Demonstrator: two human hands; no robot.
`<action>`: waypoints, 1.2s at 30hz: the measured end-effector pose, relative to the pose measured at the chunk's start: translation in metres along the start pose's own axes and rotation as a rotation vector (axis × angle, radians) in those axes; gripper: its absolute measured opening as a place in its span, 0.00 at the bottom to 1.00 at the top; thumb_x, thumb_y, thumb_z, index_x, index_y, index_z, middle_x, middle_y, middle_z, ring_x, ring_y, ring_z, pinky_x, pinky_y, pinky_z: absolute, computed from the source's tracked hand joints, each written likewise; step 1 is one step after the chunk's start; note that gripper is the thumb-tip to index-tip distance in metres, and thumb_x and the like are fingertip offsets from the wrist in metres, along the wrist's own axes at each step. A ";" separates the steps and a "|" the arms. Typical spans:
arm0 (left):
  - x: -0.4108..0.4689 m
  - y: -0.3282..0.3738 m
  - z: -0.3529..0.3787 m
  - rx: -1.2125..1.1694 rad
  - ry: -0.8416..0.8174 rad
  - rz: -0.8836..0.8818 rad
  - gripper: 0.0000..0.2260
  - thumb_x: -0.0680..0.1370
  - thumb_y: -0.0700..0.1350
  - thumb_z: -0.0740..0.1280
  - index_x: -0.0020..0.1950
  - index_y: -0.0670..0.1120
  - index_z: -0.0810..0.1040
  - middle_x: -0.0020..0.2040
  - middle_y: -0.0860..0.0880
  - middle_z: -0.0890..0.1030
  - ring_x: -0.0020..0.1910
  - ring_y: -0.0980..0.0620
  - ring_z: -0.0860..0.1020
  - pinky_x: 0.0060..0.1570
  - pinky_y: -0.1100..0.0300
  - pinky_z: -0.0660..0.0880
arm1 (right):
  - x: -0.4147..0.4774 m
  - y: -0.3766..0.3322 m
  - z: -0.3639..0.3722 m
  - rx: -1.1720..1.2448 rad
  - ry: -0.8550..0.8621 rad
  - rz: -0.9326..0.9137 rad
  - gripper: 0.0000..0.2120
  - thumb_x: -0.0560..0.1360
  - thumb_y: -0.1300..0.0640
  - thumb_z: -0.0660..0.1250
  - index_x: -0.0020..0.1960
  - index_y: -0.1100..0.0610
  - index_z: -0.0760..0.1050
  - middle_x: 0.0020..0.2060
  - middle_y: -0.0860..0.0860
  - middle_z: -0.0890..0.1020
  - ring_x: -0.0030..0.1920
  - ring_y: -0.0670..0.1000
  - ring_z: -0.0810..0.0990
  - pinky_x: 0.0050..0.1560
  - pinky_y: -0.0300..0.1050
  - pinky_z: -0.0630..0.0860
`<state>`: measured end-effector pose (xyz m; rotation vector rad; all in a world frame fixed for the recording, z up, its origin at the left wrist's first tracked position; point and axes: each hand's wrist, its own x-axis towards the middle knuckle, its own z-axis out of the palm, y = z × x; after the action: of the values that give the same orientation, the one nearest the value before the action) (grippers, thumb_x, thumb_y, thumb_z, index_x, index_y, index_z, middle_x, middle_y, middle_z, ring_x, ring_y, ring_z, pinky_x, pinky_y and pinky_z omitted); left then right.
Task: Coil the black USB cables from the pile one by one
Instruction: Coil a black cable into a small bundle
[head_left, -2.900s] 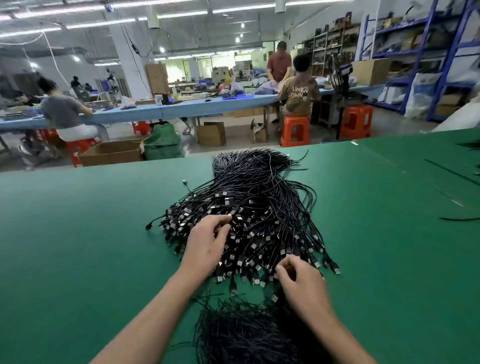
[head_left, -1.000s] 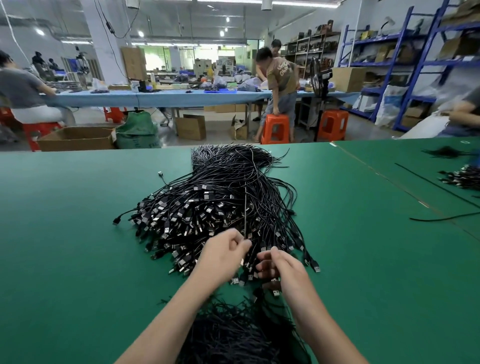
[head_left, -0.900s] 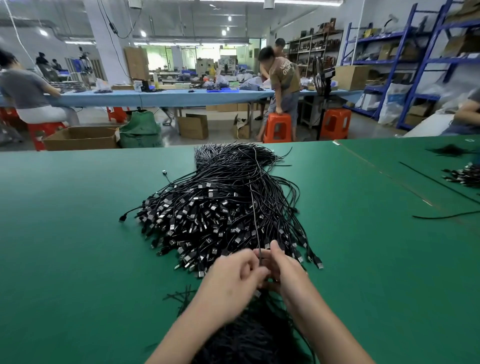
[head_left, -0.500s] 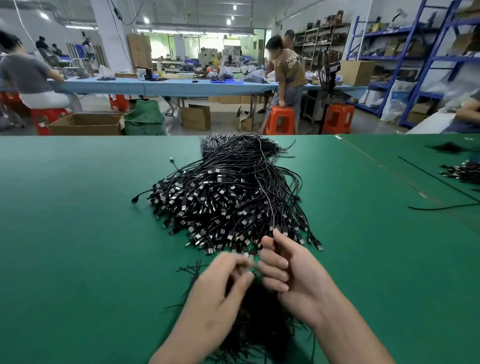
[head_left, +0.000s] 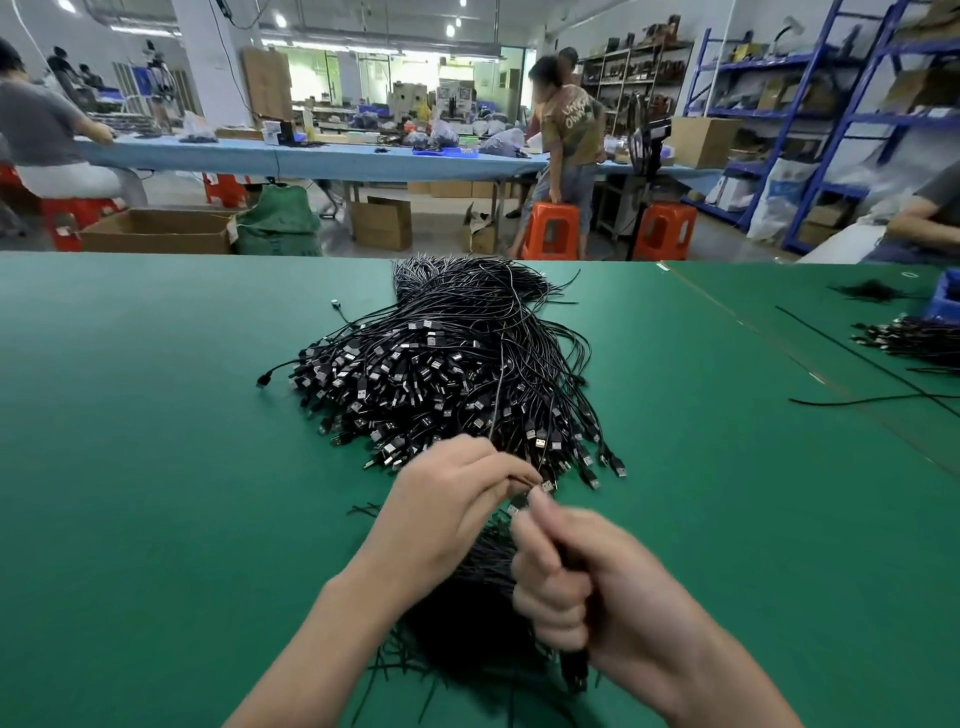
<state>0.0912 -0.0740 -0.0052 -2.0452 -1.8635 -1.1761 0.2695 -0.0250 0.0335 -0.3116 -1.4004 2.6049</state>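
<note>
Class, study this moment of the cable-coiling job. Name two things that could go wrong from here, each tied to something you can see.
1. The cable pinched by the left hand runs back into the dense pile; pulling may drag tangled neighbours along.
2. The right hand is closed on a dark bundle right over the loose black strands near the table edge; stray strands could get caught in the coil.

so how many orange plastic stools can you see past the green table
2 whole ones: one stool under the hand of the standing person in the printed shirt, another stool just to its right by the black stand. Reddish stools at far left, partly hidden, may add more.
</note>
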 end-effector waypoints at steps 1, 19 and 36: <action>-0.008 0.005 0.008 -0.027 -0.043 -0.021 0.13 0.84 0.49 0.60 0.53 0.46 0.83 0.45 0.54 0.79 0.45 0.53 0.76 0.47 0.54 0.75 | -0.002 -0.006 0.000 -0.009 0.030 -0.090 0.18 0.81 0.46 0.60 0.35 0.53 0.71 0.24 0.45 0.58 0.25 0.44 0.54 0.23 0.35 0.52; 0.012 0.019 -0.024 -0.107 0.175 -0.066 0.16 0.84 0.58 0.61 0.45 0.51 0.80 0.42 0.56 0.74 0.44 0.54 0.75 0.47 0.56 0.71 | 0.015 -0.006 -0.027 -0.733 0.125 -0.146 0.34 0.82 0.33 0.46 0.42 0.53 0.82 0.24 0.47 0.65 0.27 0.49 0.60 0.30 0.43 0.58; -0.008 0.016 -0.011 0.163 0.077 -0.011 0.13 0.83 0.52 0.62 0.44 0.47 0.79 0.41 0.55 0.72 0.40 0.54 0.70 0.41 0.54 0.71 | 0.027 0.007 -0.025 -1.301 0.561 -0.468 0.16 0.84 0.42 0.52 0.48 0.46 0.75 0.33 0.42 0.80 0.32 0.46 0.77 0.38 0.52 0.76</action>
<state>0.1014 -0.0900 0.0035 -1.8797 -1.8698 -1.0516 0.2495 -0.0027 0.0114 -0.6597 -2.2819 0.8444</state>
